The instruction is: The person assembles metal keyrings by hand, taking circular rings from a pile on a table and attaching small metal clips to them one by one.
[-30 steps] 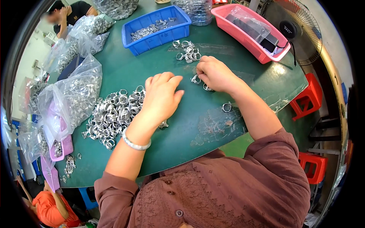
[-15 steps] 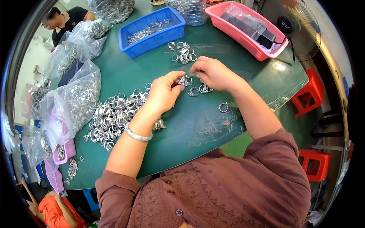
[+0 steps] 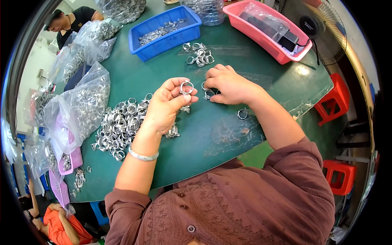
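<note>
A silver-coloured metal ring [image 3: 187,87] stands upright in my left hand [image 3: 165,102], pinched between thumb and fingers. My right hand [image 3: 230,85] is lowered to the green table [image 3: 192,151], its fingers curled around a few similar rings [image 3: 208,94]; the palm hides part of them. One single ring [image 3: 242,114] lies apart near my right wrist. Beyond my hands sits a small cluster of rings [image 3: 201,56]. A large heap of rings [image 3: 122,124] spreads to the left of my left forearm, partly behind that hand.
A blue bin [image 3: 141,53] with some rings stands at the far side. Farther right is a pink basket [image 3: 281,57] holding dark boxes. Plastic bags of rings [image 3: 87,100] line the left side. A fan [image 3: 312,25] and red stools [image 3: 337,98] are at right. Two other people [image 3: 67,228] sit at left.
My left hand has drawn back left and turned, now showing the ring upright. The right hand has come down onto the rings on the table.
</note>
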Tool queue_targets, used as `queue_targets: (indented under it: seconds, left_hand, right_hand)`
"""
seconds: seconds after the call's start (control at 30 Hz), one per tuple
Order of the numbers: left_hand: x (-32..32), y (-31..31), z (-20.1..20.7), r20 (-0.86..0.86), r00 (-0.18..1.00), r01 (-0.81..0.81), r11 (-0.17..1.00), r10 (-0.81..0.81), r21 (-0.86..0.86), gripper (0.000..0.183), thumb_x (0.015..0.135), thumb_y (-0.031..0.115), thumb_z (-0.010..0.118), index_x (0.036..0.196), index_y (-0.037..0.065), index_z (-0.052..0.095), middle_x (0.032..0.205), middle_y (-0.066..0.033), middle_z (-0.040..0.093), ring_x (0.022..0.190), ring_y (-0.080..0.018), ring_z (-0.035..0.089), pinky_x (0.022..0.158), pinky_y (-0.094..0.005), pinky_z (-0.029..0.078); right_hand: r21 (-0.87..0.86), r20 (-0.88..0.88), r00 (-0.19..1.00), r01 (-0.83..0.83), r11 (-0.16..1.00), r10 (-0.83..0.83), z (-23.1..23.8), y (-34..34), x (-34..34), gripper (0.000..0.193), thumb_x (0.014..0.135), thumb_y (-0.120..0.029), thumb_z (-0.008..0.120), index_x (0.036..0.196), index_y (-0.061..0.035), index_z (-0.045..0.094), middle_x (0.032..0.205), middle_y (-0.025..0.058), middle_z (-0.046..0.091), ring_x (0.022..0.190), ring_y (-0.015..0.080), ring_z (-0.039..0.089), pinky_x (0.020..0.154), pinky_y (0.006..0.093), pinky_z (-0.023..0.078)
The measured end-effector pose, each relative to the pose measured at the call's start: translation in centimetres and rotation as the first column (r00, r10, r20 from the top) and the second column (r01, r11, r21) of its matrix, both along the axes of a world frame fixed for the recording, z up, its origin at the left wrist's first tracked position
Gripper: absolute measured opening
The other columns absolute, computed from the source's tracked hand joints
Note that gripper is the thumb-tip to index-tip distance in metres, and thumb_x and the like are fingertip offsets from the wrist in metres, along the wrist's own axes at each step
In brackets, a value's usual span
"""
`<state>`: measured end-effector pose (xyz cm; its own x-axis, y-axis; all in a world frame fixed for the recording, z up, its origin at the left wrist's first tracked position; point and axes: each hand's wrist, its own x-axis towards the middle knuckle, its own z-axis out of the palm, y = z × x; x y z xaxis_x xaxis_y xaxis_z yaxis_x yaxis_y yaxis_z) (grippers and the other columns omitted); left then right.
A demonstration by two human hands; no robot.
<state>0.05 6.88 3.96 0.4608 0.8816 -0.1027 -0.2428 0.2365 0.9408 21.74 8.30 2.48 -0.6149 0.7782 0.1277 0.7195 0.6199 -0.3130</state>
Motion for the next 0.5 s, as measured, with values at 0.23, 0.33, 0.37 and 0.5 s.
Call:
queue_targets:
  seconds: [0.23,0.33,0.37,0.5]
  left_hand:
    - [-0.6,-0.8,-0.1,0.069,0.997,0.031,0.999,-0.029,-0.034,0.035,0.08,-0.008,0.053,0.112,0.002,0.048,0.099,-0.0095,0.056,0.091,-0.0186,0.058,0.08,-0.0287,0.048]
    - [-0.7,-1.0,0.2,0.109,0.993,0.057,0.996,-0.049,-0.07,0.039,0.078,-0.009,0.053,0.114,0.002,0.047,0.1,-0.0098,0.056,0.091,-0.0187,0.058,0.079,-0.0284,0.048]
    - [-0.6,-1.0,0.3,0.111,0.993,0.058,0.996,-0.05,-0.071,0.039,0.078,-0.009,0.053,0.114,0.002,0.047,0.1,-0.0098,0.056,0.091,-0.0187,0.058,0.079,-0.0284,0.048]
    - [-0.5,-1.0,0.1,0.001,1.0,-0.017,0.999,0.017,0.043,0.043,0.077,-0.008,0.055,0.118,0.003,0.049,0.102,-0.0075,0.053,0.083,-0.0123,0.055,0.075,-0.023,0.047]
  right_hand:
    - [-0.022,-0.046,0.999,-0.028,0.999,0.027,0.0,0.0,-0.3,0.03,0.067,-0.017,0.067,0.094,-0.0068,0.064,0.098,0.0073,0.054,0.099,0.0256,0.045,0.086,0.0359,0.035]
    - [0.003,-0.164,0.986,-0.032,0.999,0.033,-0.1,-0.1,-0.2,0.03,0.068,-0.017,0.068,0.095,-0.0064,0.062,0.098,0.0085,0.054,0.099,0.026,0.046,0.086,0.0366,0.037]
    - [0.003,-0.162,0.986,-0.032,0.999,0.032,-0.1,0.0,0.0,0.03,0.068,-0.017,0.068,0.095,-0.0064,0.062,0.098,0.0085,0.054,0.099,0.026,0.046,0.086,0.0366,0.037]
    - [-0.346,-0.572,0.82,-0.233,0.909,-0.008,1.2,-0.2,-0.2,0.022,0.074,-0.011,0.064,0.093,0.0007,0.059,0.102,0.0072,0.053,0.092,0.0168,0.051,0.079,0.0297,0.042]
